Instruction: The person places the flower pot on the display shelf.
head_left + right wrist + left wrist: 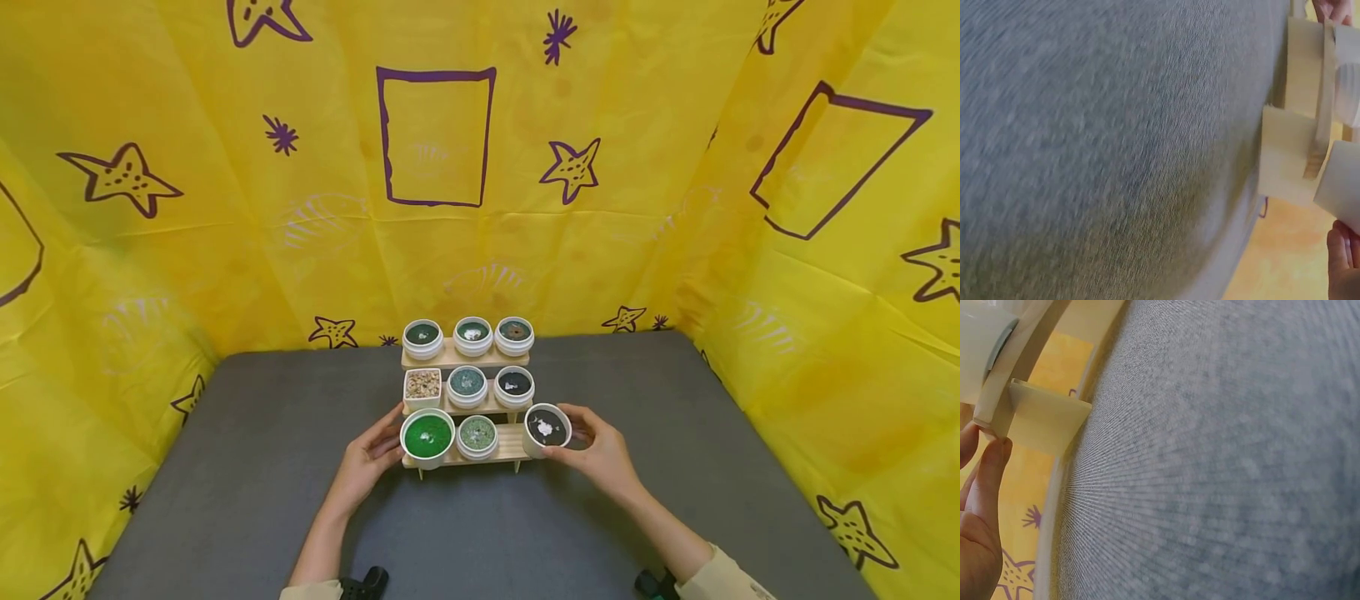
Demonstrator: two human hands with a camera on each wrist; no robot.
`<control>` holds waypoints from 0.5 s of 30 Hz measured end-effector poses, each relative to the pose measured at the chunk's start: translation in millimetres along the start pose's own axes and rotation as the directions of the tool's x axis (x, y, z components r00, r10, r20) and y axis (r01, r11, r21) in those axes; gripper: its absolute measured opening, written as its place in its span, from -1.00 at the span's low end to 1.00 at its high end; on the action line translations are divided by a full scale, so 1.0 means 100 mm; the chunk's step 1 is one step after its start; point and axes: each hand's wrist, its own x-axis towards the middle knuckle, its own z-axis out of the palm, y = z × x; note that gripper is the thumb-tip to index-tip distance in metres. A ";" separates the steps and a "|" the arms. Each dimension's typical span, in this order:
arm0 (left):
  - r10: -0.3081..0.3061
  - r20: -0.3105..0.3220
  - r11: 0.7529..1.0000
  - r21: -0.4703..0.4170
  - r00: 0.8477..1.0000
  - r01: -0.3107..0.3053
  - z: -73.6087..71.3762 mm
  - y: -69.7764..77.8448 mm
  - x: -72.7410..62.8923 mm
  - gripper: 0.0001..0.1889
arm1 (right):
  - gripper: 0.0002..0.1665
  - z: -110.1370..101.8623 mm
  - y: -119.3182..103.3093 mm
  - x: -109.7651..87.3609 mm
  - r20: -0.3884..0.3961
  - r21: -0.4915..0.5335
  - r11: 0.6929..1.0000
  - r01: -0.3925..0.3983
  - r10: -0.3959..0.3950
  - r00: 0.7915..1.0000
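Note:
A three-step wooden stand (511, 443) holds small white pots in rows. My left hand (366, 463) is at the left end of its lowest step, beside a white pot with bright green filling (427, 437). In the left wrist view the fingertips (991, 464) pinch the end of the step's board (1002, 415). At the right end of the same step, my right hand (602, 457) grips a white pot with dark filling and white flecks (546, 427). That pot (1342, 184) tilts beside the board's end in the right wrist view. Between the two sits a pot with speckled grey-green filling (477, 437).
On the middle step stand a square pot of tan bits (423, 385) and two round pots. Three round pots, one with a brownish centre (514, 332), line the top step. The grey tabletop (300, 433) meets a yellow cloth backdrop (450, 258) with purple drawings.

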 end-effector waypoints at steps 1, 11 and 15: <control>0.000 0.000 1.000 0.000 1.000 0.000 0.00 0.00 0.00 -0.30 | -0.22 0.02 0.00 0.00 0.004 0.001 1.000 0.005 -0.005 1.000; -0.005 -0.033 1.000 0.017 0.999 0.006 0.00 -0.03 0.01 -0.30 | -0.22 0.15 -0.04 0.00 0.014 0.010 1.000 0.028 -0.028 1.000; -0.020 -0.029 1.000 0.004 0.999 0.020 0.00 -0.03 0.01 -0.30 | -0.22 0.19 -0.05 0.01 0.011 0.012 0.999 0.049 -0.049 0.999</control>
